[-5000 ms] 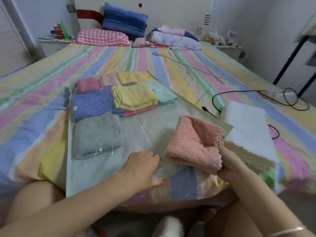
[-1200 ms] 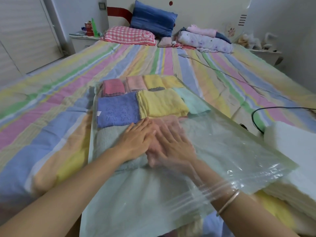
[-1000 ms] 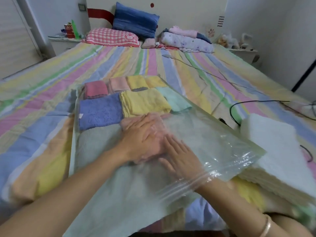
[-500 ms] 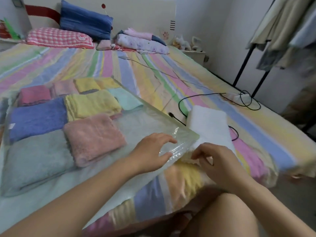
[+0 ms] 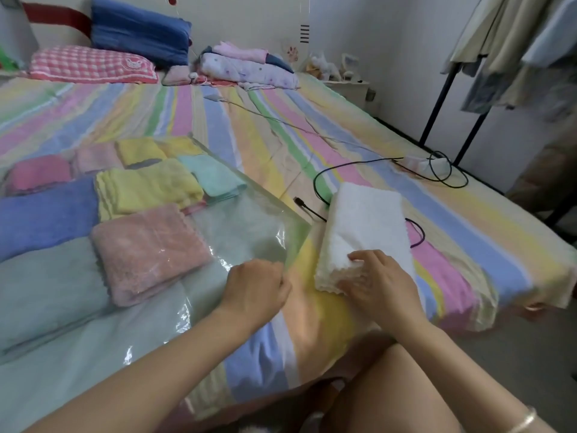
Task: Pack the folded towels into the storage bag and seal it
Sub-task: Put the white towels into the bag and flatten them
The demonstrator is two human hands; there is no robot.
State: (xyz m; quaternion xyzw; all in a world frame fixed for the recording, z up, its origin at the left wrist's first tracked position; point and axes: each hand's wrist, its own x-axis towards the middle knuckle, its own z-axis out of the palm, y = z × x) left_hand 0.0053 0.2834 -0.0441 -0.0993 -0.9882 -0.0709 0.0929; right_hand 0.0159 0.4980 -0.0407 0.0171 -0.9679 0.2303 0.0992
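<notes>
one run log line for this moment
left hand: at storage bag mouth, grip unclear | right hand: grips white towel on bed | pink towel: inside bag

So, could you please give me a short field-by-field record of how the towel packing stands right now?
bag: storage bag lying flat on the bed
packed: pink towel, yellow towel, blue towel and more inside
unpacked: white towel on the bed beside the bag
hands: left hand seems to pinch the bag's edge; right hand grips the white towel's near end
</notes>
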